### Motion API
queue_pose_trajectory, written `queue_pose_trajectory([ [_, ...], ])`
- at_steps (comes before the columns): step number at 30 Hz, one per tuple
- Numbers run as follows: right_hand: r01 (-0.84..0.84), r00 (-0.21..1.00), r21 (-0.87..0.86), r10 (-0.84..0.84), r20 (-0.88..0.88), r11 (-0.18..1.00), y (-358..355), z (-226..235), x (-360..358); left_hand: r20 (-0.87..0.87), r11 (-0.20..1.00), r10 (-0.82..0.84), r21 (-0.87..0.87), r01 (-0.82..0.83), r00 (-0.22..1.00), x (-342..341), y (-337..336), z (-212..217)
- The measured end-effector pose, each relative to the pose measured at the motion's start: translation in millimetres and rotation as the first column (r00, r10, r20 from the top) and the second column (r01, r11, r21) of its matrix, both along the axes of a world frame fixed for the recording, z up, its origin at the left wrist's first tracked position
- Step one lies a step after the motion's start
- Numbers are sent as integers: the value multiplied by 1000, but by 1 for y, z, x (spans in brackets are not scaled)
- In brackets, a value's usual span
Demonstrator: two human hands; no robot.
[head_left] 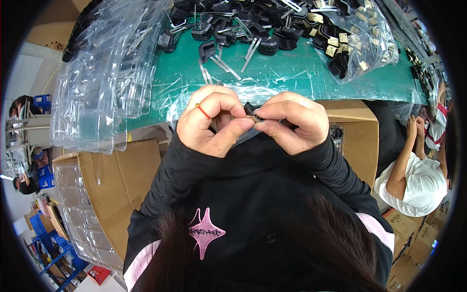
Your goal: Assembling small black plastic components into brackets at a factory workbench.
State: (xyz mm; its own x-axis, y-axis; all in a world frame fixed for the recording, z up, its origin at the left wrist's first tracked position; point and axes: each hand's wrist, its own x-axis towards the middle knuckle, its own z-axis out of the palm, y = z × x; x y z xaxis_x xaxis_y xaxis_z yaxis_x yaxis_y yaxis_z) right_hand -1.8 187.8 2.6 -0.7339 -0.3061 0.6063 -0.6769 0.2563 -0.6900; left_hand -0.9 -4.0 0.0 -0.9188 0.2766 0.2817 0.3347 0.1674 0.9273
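Note:
Close in front of my chest, at the near edge of the green table [170, 73], both hands meet on a small black plastic part [250, 109]. My left hand [211, 119], with a red ring on one finger, pinches it from the left. From the other side, my right hand [297, 121] grips it between thumb and fingers. Most of the part is hidden by my fingertips. Beyond my hands lie several loose black plastic parts with metal strips [208, 50]. Farther back is a heap of similar black parts [258, 29].
Clear plastic trays [104, 82] are stacked at the left. A clear bag [374, 46] of black parts with pale yellow tabs lies at the far right. Cardboard boxes [119, 170] [360, 141] stand below the table edge. A co-worker in a white shirt [413, 187] is at the right.

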Motion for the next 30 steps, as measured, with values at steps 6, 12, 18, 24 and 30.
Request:
queue_pose_trajectory([
  [6,-12,205,-603,592,779,797,8,-18,-4,-511,971,79,-157,-183,856,10,2,-8],
  [12,188,241,-714,673,699,675,11,-35,-9,-512,974,-208,-190,126,834,22,-9,-23],
  [18,146,457,-741,620,638,655,35,-23,-20,-134,320,-250,-946,-49,959,33,-64,-131],
  [24,214,511,-688,521,684,694,41,-34,-23,-164,874,193,-420,-245,967,-53,-21,-4],
  [30,375,550,-475,222,805,796,27,-17,-21,-245,570,123,-776,-271,962,-140,-21,-26],
])
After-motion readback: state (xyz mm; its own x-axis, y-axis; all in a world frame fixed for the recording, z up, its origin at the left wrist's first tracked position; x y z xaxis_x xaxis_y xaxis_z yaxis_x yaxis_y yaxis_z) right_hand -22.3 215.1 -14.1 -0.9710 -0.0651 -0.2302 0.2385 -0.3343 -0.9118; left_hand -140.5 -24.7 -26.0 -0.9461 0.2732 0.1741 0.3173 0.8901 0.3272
